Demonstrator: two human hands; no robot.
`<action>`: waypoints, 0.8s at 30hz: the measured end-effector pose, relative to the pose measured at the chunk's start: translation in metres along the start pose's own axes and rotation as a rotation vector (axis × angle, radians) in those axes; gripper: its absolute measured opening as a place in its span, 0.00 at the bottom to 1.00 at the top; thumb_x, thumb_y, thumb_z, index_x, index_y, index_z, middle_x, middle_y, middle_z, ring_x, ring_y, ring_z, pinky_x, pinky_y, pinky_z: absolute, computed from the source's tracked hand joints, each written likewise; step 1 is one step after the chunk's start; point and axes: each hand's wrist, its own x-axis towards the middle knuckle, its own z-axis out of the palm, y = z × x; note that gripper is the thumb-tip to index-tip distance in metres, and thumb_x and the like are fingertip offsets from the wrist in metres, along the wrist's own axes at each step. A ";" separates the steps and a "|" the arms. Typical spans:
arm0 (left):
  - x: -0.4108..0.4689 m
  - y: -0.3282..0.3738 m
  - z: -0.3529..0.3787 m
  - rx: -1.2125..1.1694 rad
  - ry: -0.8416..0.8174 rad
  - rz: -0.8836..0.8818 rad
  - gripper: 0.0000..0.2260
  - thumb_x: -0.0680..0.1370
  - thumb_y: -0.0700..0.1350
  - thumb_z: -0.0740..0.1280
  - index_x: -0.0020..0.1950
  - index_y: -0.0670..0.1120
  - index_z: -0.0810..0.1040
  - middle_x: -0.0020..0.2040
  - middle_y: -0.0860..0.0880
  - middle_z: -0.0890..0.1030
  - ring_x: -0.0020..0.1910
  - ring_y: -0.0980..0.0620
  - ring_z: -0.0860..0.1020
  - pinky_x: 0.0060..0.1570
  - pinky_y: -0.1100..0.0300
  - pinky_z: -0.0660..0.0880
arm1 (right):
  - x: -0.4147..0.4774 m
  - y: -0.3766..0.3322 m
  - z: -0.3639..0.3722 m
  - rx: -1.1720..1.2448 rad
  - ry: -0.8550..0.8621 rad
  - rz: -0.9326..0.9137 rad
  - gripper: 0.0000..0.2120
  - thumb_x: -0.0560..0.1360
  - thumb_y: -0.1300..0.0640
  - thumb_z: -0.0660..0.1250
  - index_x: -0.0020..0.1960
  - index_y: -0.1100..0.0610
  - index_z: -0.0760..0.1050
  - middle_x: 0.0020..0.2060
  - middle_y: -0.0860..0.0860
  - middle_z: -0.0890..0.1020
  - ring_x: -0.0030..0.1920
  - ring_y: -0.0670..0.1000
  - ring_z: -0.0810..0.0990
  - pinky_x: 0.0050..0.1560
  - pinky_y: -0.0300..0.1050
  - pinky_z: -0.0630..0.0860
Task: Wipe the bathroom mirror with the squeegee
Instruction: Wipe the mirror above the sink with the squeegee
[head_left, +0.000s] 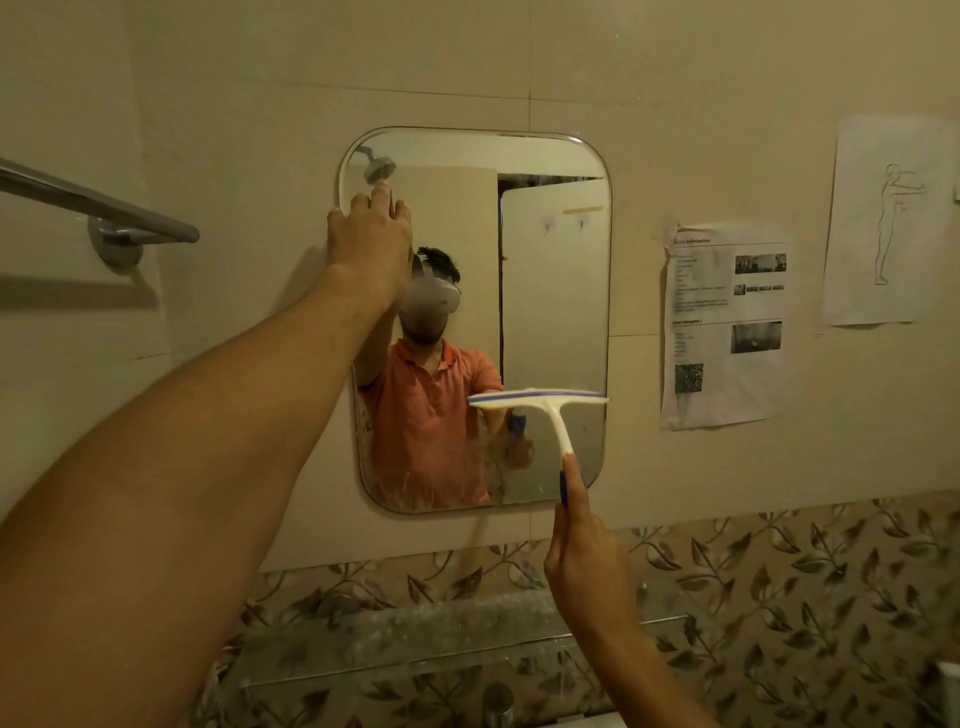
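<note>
**Squeegee on the lower right of the mirror, other hand steadying its top left edge**

The mirror (550, 291) hangs on a beige tiled wall, its corners rounded. The right hand (587, 561) is wrapped around the blue grip of the squeegee (540, 402), forefinger stretched up along the white stem. The blade lies almost level across the mirror's lower right part, its right tip just at the mirror's right edge (there is no room to slide further that way). Above the blade the glass is open; below it, the bottom strip looks spotted and streaky.

The left hand (370, 234) reaches up to the mirror's upper left edge, fingers close together and laid flat over the rim, holding nothing.

To the left a towel rail (98, 205) sticks out from the wall, well apart from the mirror. To the right hang a printed sheet (724, 325) with small photos, its text too small to read, and a paper (888, 218) with a line drawing of a standing figure. Below runs a glass shelf (447, 639) against leaf-patterned tiles.
</note>
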 end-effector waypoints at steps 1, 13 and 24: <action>0.000 0.001 0.000 0.002 -0.005 -0.001 0.45 0.68 0.55 0.78 0.78 0.44 0.61 0.77 0.40 0.60 0.71 0.39 0.66 0.64 0.43 0.70 | -0.005 0.002 0.002 0.001 -0.011 0.009 0.38 0.84 0.52 0.56 0.78 0.36 0.31 0.32 0.50 0.74 0.27 0.46 0.69 0.25 0.39 0.62; 0.000 0.002 -0.002 0.006 -0.029 -0.010 0.48 0.66 0.57 0.79 0.79 0.44 0.59 0.78 0.40 0.59 0.72 0.40 0.66 0.65 0.43 0.69 | -0.017 0.013 -0.026 0.145 -0.010 0.013 0.32 0.83 0.49 0.56 0.76 0.28 0.41 0.27 0.45 0.73 0.24 0.46 0.71 0.23 0.39 0.66; -0.001 0.005 -0.002 0.017 -0.033 -0.015 0.47 0.68 0.55 0.78 0.80 0.44 0.58 0.79 0.40 0.56 0.73 0.39 0.65 0.67 0.43 0.69 | 0.171 -0.064 -0.122 0.200 0.264 -0.093 0.26 0.86 0.50 0.50 0.81 0.42 0.47 0.31 0.50 0.71 0.29 0.48 0.70 0.31 0.47 0.74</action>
